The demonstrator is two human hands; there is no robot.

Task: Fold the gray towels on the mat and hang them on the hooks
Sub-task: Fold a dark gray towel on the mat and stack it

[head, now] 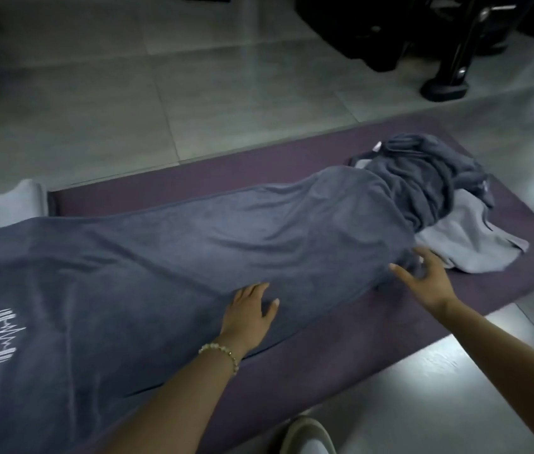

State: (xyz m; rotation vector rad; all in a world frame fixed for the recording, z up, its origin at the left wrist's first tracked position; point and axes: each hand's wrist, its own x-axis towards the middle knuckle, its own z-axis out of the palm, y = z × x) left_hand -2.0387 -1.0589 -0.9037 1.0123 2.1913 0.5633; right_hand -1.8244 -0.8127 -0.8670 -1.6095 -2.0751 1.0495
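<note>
A purple mat [193, 186] lies on the tiled floor [128, 93], and a dark gray towel [193, 257] is spread along the mat's length, bunched at the mat's right end on top of a lighter gray towel [465, 237]. Near the mat's front edge the left grip [249, 309], with a bead bracelet [223, 350] at the wrist, rests flat with fingers straight on the dark towel. Further toward the mat's right end the right grip [429, 276] is spread wide at that towel's edge, pinching nothing.

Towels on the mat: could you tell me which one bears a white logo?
The dark gray towel spread under the left hand; the crumpled light gray towel at the right end shows none.
</note>
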